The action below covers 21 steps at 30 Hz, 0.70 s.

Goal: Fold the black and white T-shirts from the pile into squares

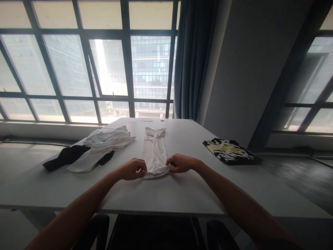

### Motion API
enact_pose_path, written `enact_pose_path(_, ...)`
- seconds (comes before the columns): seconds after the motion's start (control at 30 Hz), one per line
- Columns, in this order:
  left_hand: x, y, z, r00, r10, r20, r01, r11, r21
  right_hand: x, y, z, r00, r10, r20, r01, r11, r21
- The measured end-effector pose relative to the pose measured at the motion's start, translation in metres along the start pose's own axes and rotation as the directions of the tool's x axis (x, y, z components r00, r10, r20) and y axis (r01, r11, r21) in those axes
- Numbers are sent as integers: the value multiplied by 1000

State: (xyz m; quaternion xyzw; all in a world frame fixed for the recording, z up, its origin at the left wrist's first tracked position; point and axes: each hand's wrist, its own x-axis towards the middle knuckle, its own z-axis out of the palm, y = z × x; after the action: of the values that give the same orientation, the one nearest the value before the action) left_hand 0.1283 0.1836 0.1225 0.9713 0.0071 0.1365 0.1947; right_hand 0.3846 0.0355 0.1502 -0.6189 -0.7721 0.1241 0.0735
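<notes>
- White thin garment [155,151], long and narrow, lies mid-table, in front of the person; far end bunched and wrinkled, near edge at the hands.
- Left hand [134,169]: fingers curled in, thumb and fingertips pinched on near-left corner of the garment.
- Right hand [181,163]: fingers closed on near-right corner; hem there looks slightly raised. Exact fingertip contact too small to tell.
- Risk: crooked hem, if the hands pull unevenly; right side already looks higher than left.
- Risk: cloth slips loose, since both grips seem to catch only the edge.
- Risk: whole piece slides on the smooth-looking white table [166,198] if tugged, nothing visibly pinning the far end.
- Risk: creases set in, from loose ripples and that bunched end.
- Clothes pile [109,139] left, black printed item [232,151] right: both well apart, snagging unlikely.
</notes>
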Motion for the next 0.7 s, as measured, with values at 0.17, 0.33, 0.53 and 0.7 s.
enact_pose_path(0.17, -1, 0, -6, 999, 20, -30, -21, 999, -35, -9, 6, -13, 1000, 8, -9, -8, 996, 91)
enact_pose_path(0.33, -1, -5, 0, 989, 56, 136, -41, 993, -110, -2, 16, -3, 978, 37, 203, -74, 981, 179)
enact_pose_path(0.53, -1, -14, 14, 999, -35, 2, 35, 995, 91, 19, 32, 25, 974, 22, -227, -17, 1000, 24)
enact_pose_path(0.7, -3, -13, 15, 966, -172, 193, 139, 975, 172, 21, 37, 31, 998, 44, -44, -45, 999, -10)
